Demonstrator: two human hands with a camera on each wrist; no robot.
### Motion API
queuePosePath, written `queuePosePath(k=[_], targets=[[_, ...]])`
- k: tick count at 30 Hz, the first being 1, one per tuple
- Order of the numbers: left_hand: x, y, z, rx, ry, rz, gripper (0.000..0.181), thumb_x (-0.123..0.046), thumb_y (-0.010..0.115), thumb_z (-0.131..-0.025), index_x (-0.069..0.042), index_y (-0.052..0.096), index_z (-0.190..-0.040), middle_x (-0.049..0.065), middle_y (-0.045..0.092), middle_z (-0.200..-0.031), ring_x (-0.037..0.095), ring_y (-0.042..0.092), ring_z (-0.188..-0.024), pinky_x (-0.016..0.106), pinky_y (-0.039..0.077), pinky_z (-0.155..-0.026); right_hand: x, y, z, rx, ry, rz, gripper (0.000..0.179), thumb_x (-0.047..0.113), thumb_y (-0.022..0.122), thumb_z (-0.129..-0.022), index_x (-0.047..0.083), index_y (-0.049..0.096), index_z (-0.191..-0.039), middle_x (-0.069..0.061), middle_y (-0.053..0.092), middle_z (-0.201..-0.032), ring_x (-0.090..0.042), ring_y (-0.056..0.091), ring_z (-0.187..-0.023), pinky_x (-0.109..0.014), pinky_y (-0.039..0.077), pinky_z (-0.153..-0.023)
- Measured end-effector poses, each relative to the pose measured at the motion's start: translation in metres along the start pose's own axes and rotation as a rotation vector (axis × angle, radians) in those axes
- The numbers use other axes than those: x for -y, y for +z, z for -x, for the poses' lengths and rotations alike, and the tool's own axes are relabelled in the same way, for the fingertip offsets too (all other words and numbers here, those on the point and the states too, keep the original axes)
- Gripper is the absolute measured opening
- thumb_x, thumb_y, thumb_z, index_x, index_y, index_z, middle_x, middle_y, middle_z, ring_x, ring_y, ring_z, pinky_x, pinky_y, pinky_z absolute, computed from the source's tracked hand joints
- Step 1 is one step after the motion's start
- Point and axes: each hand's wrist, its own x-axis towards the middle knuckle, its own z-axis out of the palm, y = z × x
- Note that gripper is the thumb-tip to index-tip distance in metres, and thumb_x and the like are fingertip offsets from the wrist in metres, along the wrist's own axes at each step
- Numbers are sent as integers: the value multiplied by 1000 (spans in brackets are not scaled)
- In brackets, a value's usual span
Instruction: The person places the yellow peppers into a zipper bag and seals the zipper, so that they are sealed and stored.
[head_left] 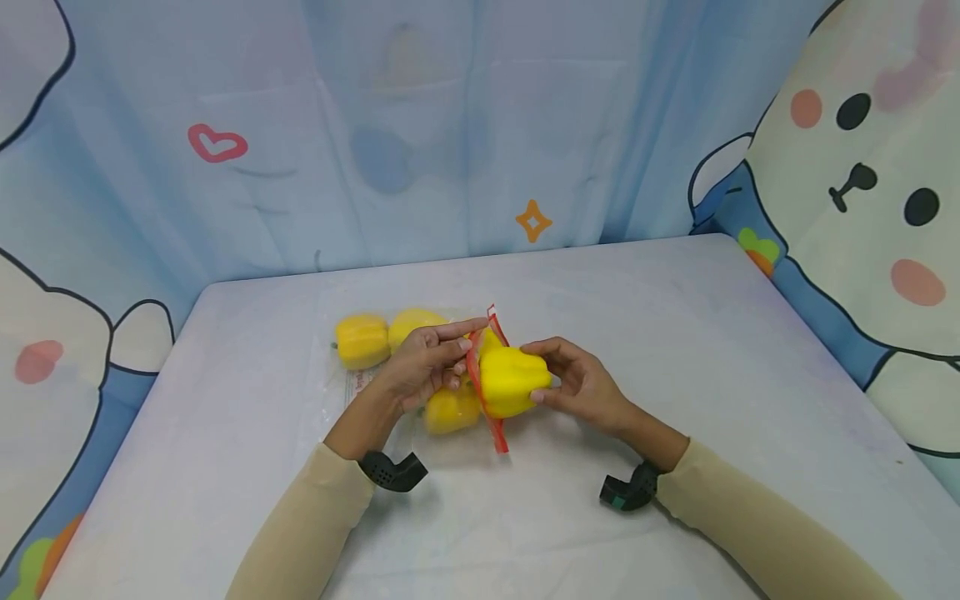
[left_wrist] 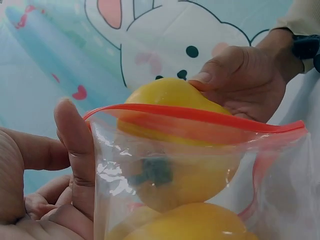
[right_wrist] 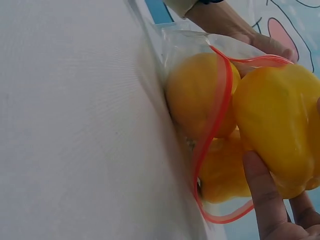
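My right hand [head_left: 581, 383] holds a yellow bell pepper [head_left: 512, 382] by its far end, fingers on one side and thumb on the other. The pepper is at the mouth of a clear zip bag [left_wrist: 290, 170] with a red rim. Through the plastic in the left wrist view, its green stem end shows inside. My left hand [head_left: 422, 367] pinches the bag's edge at the rim, index finger stretched along it. Several more yellow peppers lie in the bag, among them one at the far left [head_left: 362, 342] and one near the front [head_left: 452, 408].
The bag lies on a white-covered table [head_left: 675, 333]. Behind stands a pale blue curtain [head_left: 525, 125] with cartoon drawings. Each wrist wears a black device, such as the left one [head_left: 393, 472].
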Motion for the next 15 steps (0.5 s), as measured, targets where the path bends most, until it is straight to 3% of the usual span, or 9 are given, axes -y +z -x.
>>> queuePosePath(k=[8, 15], targets=[[-1, 2, 1, 7, 4, -27, 50, -3, 49, -100, -2, 41, -149, -2, 55, -65, 8, 51, -56, 15, 52, -53, 1, -1, 1, 73, 11, 6, 54, -7, 72, -83, -6, 46, -130, 0, 52, -132, -12, 55, -121, -35, 61, -78], [-5, 3, 3, -25, -44, -148, 48, -4, 52, -99, -6, 46, -147, -1, 54, -65, 9, 51, -56, 18, 55, -55, 1, -6, 2, 119, 11, 84, 57, -7, 75, -77, -3, 48, -126, -3, 53, -131, -11, 55, -122, -36, 61, -79]])
